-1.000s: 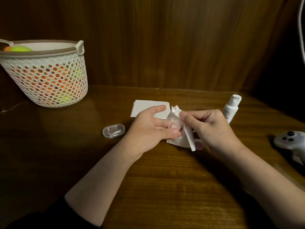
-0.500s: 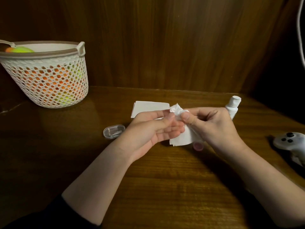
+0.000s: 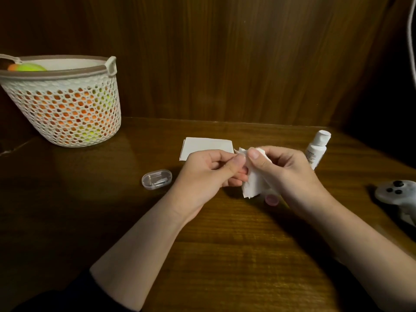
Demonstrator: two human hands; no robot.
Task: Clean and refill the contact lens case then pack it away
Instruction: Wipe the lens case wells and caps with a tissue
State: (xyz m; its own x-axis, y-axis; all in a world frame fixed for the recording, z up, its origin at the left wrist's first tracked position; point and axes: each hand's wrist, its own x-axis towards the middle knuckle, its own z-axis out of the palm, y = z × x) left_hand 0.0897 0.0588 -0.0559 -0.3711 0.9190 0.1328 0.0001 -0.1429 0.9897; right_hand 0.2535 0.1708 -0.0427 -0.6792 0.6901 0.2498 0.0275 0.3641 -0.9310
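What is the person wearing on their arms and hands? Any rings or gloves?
Both hands are bare: the left hand and the right hand show no gloves, rings or watch. The forearms are bare too. A dark sleeve shows near the left elbow, pushed up high. The right arm leaves the picture before any sleeve appears.

A white perforated basket [image 3: 63, 104] stands at the far left of the wooden table [image 3: 225, 255], holding orange and green balls. A grey game controller [image 3: 398, 194] lies at the right edge
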